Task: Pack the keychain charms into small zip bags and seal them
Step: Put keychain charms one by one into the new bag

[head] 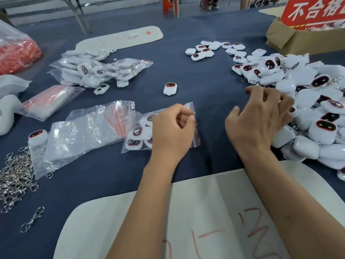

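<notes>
My left hand (172, 131) pinches the open end of a small clear zip bag (139, 131) that lies on the blue table and holds several white charms with dark red-rimmed faces. My right hand (261, 118) reaches with spread, slightly bent fingers onto the big pile of loose white charms (308, 101) at the right; whether it holds one I cannot tell. A single charm (169, 88) lies alone at the table's middle.
Filled bags of charms (100, 71) lie at the back left. Empty zip bags (85, 128) and a sleeve of them (50, 101) lie left. Metal clasps (15, 176) are heaped at the left edge. A cardboard box (298, 40) stands back right. A white board (205, 212) lies near me.
</notes>
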The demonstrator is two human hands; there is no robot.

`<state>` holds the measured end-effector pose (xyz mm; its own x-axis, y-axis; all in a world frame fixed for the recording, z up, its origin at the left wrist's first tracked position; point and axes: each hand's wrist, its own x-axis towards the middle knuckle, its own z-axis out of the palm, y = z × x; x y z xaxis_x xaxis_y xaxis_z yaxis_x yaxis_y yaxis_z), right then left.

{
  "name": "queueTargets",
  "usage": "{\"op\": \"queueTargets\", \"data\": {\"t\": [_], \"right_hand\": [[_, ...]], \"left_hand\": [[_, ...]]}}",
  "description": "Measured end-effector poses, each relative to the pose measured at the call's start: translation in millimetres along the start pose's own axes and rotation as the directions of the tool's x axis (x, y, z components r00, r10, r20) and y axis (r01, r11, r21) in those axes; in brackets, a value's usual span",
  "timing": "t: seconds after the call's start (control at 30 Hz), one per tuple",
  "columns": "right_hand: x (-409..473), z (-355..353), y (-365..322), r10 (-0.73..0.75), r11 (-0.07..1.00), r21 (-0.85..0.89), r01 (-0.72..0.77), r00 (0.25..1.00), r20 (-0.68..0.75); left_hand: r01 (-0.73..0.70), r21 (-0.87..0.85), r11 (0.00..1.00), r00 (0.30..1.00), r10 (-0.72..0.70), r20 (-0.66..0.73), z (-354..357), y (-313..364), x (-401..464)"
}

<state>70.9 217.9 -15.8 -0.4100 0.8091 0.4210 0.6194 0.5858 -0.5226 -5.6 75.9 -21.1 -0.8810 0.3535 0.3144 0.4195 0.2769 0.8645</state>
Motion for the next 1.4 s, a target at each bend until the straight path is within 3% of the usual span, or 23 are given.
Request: {"op": "queueTargets", "data": {"t": [0.1, 0.2, 0.3, 0.47, 0.57, 0.67, 0.87, 1.03, 1.1, 1.2, 1.3, 1.4], "right_hand": [[-0.4, 0.7, 1.5, 0.011, 0.984, -0.177, 0.019, 0.986, 0.166], [-3.1, 2.7, 0.3, -0.057, 0.973, -0.204, 0.111, 0.966, 0.254], [-1.2, 1.9, 0.0, -0.15, 0.98, -0.084, 0.181, 0.946, 0.288], [-12.6, 2.5, -10.7, -0.366, 0.902, 0.335, 0.273, 0.895, 0.254], [-15.1, 5.3, -11.6, -0.332, 0.926, 0.238, 0.294, 0.933, 0.14], [-13.5, 11.2, -6.9, -0.327, 0.945, 0.096, 0.313, 0.907, 0.265], [-16.5, 15.2, -10.7, -0.439, 0.875, 0.339, 0.346, 0.864, 0.249], [-15.8, 16.1, -12.0, -0.468, 0.871, 0.323, 0.369, 0.824, 0.319], [-14.1, 12.3, -11.2, -0.502, 0.798, 0.525, 0.295, 0.808, 0.309], [-14.3, 8.3, -11.4, -0.555, 0.6, 0.798, 0.065, 0.752, 0.356], [-13.7, 9.9, -10.9, -0.577, 0.521, 0.853, -0.04, 0.72, 0.386], [-10.3, 11.8, -8.7, -0.526, 0.467, 0.871, -0.153, 0.744, 0.413]], "left_hand": [[-0.071, 0.152, 0.986, 0.996, 0.062, 0.067, 2.5, -1.7, -2.7], [-0.083, 0.199, 0.976, 0.996, 0.079, 0.028, 0.3, -2.2, -2.1], [-0.055, 0.232, 0.971, 0.998, 0.058, -0.009, -3.7, -4.6, -0.8], [-0.034, 0.215, 0.976, 0.998, 0.043, -0.039, -4.1, -4.7, 0.6], [-0.036, 0.192, 0.981, 0.998, 0.047, -0.053, -4.8, -4.4, 1.1], [-0.035, 0.177, 0.984, 0.997, 0.045, -0.055, -5.2, -5.6, 1.6], [0.038, 0.06, 0.998, 0.996, -0.032, -0.084, -6.5, -5.4, 3.0], [0.071, -0.017, 0.997, 0.995, -0.072, -0.066, -7.3, -3.4, 3.7], [0.087, -0.021, 0.996, 0.994, -0.088, -0.066, -7.8, -1.5, 3.5], [0.101, -0.017, 0.995, 0.994, -0.101, -0.027, -11.3, -1.7, 5.1], [0.121, -0.074, 0.99, 0.993, -0.12, 0.022, -17.3, -1.9, 6.5], [0.193, -0.229, 0.954, 0.981, -0.187, 0.05, -21.9, -0.4, 7.1]]}}
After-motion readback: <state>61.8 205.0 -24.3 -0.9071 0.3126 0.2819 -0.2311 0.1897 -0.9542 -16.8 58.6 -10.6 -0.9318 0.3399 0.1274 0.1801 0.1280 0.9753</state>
